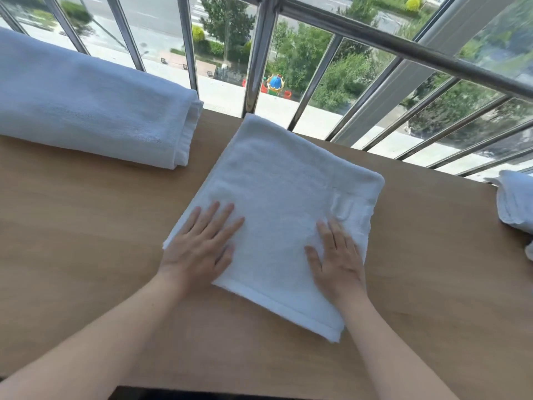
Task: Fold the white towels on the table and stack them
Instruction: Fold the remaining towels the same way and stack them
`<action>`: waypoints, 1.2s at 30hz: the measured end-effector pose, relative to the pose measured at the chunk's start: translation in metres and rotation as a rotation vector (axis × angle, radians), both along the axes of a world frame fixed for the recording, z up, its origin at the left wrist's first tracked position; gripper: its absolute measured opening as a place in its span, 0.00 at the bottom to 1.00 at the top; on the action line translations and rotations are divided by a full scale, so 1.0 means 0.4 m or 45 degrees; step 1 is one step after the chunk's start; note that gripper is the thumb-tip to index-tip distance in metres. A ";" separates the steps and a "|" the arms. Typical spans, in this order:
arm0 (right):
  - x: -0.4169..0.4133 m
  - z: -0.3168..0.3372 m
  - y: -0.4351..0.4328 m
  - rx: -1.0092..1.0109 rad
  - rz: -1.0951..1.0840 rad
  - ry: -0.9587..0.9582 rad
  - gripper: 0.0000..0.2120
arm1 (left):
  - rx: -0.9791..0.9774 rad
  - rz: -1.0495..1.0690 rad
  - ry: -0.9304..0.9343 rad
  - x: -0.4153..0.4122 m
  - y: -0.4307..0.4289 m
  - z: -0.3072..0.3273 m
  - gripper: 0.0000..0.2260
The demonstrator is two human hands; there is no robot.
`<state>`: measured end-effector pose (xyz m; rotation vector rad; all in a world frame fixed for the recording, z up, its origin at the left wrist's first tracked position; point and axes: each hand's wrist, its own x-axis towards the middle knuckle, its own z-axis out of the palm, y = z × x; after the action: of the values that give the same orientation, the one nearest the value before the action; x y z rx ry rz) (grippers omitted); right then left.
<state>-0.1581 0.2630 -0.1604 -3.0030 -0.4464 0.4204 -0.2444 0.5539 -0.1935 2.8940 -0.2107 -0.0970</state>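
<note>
White terry fills the upper left of the frame: a big folded towel (pixel 95 111) lies along the far edge of the wooden table (pixel 86 226), probably parked there to keep the middle free. Bare wood between it and the centre gives room to slide or stack toward that side. Just left of centre the left hand (pixel 199 249) lies flat, fingers straight and spread, pressing the left corner of the square towel (pixel 288 183); it grips nothing. That towel sits mid-table, already folded at least once, turned at an angle so one corner points at the railing (pixel 403 44) and another toward the person. The right hand (pixel 337 261) likewise lies flat and open on the towel's right side, close to its edge, holding nothing. Both palms seem to be smoothing the layers or pinning them before another fold. The far corner reaches the table's back edge, so a fold is best brought toward the person, where there is open wood. At the far right edge a small rumpled pile of white cloth (pixel 516 200) sits, apparently not yet folded.
</note>
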 end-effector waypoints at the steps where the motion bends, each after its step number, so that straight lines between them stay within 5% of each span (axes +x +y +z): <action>1: -0.020 0.000 0.004 -0.028 -0.073 -0.025 0.31 | 0.045 -0.046 -0.009 0.049 0.028 0.006 0.25; 6: -0.105 0.007 0.076 0.025 -0.297 -0.233 0.17 | 0.160 0.432 0.092 0.267 0.014 0.081 0.25; 9: -0.106 -0.006 0.065 0.095 -0.216 -0.253 0.13 | -0.075 0.353 -0.016 0.197 -0.161 0.086 0.21; 12: -0.089 -0.025 0.050 0.136 -0.080 -0.366 0.10 | -0.101 0.284 0.208 0.084 -0.287 0.048 0.30; 21: 0.083 -0.069 -0.066 0.176 0.170 -0.142 0.30 | 0.032 0.231 0.083 0.096 -0.294 0.001 0.32; 28: 0.339 -0.067 -0.153 0.010 -0.393 0.023 0.30 | 0.087 0.279 0.063 0.118 -0.309 0.005 0.30; 33: 0.166 -0.047 -0.025 0.185 -0.016 -0.087 0.29 | 0.092 0.123 0.007 0.147 -0.326 0.003 0.26; 36: 0.071 -0.057 -0.003 0.197 -0.091 -0.023 0.29 | 0.025 0.026 0.019 0.244 -0.313 0.011 0.25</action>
<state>-0.1296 0.2619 -0.1832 -2.8651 -0.3546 0.3371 -0.1468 0.4287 -0.1893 2.9132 -0.1779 -0.1174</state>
